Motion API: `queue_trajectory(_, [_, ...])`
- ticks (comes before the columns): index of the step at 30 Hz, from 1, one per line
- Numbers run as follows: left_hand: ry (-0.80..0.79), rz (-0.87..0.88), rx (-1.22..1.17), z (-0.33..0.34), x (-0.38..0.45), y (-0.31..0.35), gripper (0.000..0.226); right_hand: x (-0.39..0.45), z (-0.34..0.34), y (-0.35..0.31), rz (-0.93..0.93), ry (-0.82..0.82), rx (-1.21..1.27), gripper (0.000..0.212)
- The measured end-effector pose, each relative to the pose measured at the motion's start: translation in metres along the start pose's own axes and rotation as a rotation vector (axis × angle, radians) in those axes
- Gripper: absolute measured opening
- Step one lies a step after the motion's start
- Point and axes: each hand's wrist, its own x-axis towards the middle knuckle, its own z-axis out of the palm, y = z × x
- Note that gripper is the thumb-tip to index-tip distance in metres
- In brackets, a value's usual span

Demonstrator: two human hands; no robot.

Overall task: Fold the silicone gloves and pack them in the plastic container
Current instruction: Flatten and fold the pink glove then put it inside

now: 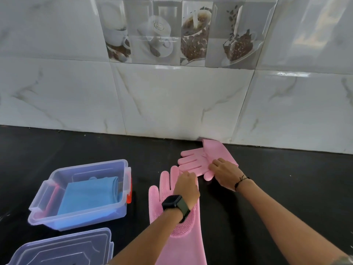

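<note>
On a black countertop (267, 188) against a marble-look tiled wall (172, 102), two pink silicone gloves lie flat. The nearer pink glove (183, 236) lies lengthwise, its bristled palm up, fingers pointing toward the wall and cuff running off the bottom edge. The far pink glove (193, 161) lies crosswise by the wall, fingers pointing left, with its cuff doubled over on top of it. The left hand (186, 185), a dark smartwatch (174, 204) on its wrist, rests curled over the nearer glove's fingers, where they meet the far glove; what it pinches cannot be told. The right hand (224, 172), with a thin dark bracelet (240, 181) at the wrist, pinches the far glove's folded edge with its fingertips. To the left stands the open clear plastic container (45, 188) with red latches, a folded blue glove (89, 192) already inside. Its clear lid (63, 247) lies on the counter just in front of it.
</note>
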Motion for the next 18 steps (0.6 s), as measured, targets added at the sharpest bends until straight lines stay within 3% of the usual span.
queue_trajectory(6, [0.112, 0.0, 0.226, 0.027, -0.012, -0.008, 0.045, 0.008, 0.01, 0.007, 0.41, 0.201, 0.322, 0.011])
queue_trajectory(10, [0.114, 0.081, 0.222, 0.026, -0.004, -0.004, 0.043, 0.01, 0.004, 0.007, 0.588, 0.217, 0.553, 0.03])
queue_trajectory(13, [0.133, 0.091, 0.207, 0.025, -0.006, -0.005, 0.047, 0.007, -0.007, 0.007, 0.608, 0.269, 0.635, 0.035])
queue_trajectory(15, [0.217, 0.144, 0.102, 0.023, -0.006, -0.002, 0.037, 0.002, -0.016, 0.006, 0.567, 0.34, 0.652, 0.035])
queue_trajectory(18, [0.205, 0.187, -0.022, 0.015, -0.006, 0.005, 0.025, -0.003, -0.038, 0.003, 0.526, 0.42, 0.677, 0.023])
